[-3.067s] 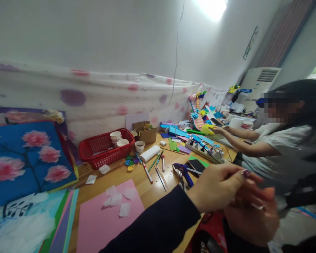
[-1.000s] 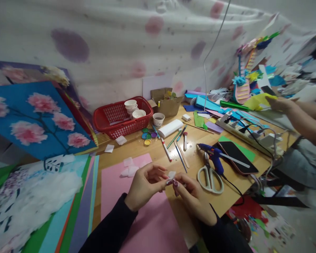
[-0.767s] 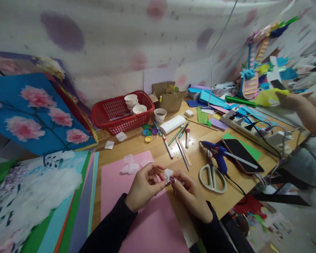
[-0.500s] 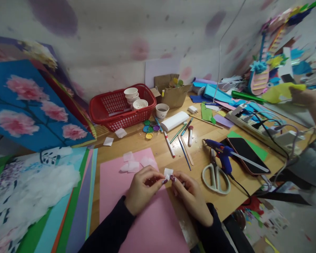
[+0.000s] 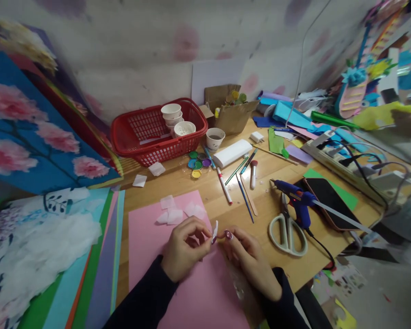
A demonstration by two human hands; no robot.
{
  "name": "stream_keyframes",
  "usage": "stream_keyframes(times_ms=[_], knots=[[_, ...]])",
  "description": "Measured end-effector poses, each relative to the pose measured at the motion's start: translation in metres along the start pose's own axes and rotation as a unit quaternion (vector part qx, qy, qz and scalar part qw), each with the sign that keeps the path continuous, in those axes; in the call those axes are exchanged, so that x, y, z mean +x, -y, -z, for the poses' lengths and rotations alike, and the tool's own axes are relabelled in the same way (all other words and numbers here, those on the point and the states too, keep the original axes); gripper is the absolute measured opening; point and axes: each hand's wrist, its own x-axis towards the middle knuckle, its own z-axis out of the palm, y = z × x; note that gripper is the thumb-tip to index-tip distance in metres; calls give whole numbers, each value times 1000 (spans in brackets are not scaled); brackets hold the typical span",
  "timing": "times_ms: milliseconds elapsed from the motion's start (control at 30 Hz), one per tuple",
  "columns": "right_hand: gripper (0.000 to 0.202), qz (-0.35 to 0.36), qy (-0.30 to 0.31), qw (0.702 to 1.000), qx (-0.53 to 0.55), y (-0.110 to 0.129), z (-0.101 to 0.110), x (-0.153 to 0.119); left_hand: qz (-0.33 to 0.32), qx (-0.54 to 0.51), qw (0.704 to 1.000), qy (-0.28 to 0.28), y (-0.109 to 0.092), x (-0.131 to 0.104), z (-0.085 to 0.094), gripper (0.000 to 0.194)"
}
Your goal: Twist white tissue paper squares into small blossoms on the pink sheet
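Observation:
Between the thumb and index finger of my left hand (image 5: 188,246) is a small piece of white tissue paper (image 5: 215,228), standing nearly edge-on. My right hand (image 5: 248,253) is close beside it, thumb and index finger drawn together. Its index fingertip is near the paper; I cannot make out whether anything is between those fingers. Both hands hover around the right edge of a pink sheet (image 5: 147,260). Several pale tissue pieces (image 5: 173,215) lie near the top of that sheet.
A red basket (image 5: 150,153) with paper cups stands behind. Rightward are scissors (image 5: 287,235), a blue glue gun (image 5: 299,201), a phone (image 5: 329,201) and a power strip (image 5: 342,169). Coloured sheets (image 5: 99,274) lie at left. Another person's hand (image 5: 409,125) is at far right.
The white tissue piece has turned from showing its face to nearly edge-on. My right fingers have drawn slightly away from the left ones. The camera view has shifted a little.

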Motion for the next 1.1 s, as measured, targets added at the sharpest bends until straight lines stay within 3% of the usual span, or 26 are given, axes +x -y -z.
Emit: stream_keyframes(times_ms=[333,433,567,733,933,1100], knots=[[30,6,23,999,-24,7,-1,-1,-7,26,999,21,0,-1,-1,5],[31,5,23,1000,-13,5,-1,-1,47,-23,998,18,2,-3,0,3],[29,13,14,1000,-18,3,0,-1,118,-86,988,45,4,-4,2,16],[29,40,16,998,-35,5,0,-1,7,-5,1000,29,1,-2,3,17],[30,48,-5,997,-56,9,-1,0,-101,66,993,7,5,-2,2,19],[28,39,-29,996,-73,12,-3,0,-118,86,989,-11,3,-5,-1,17]])
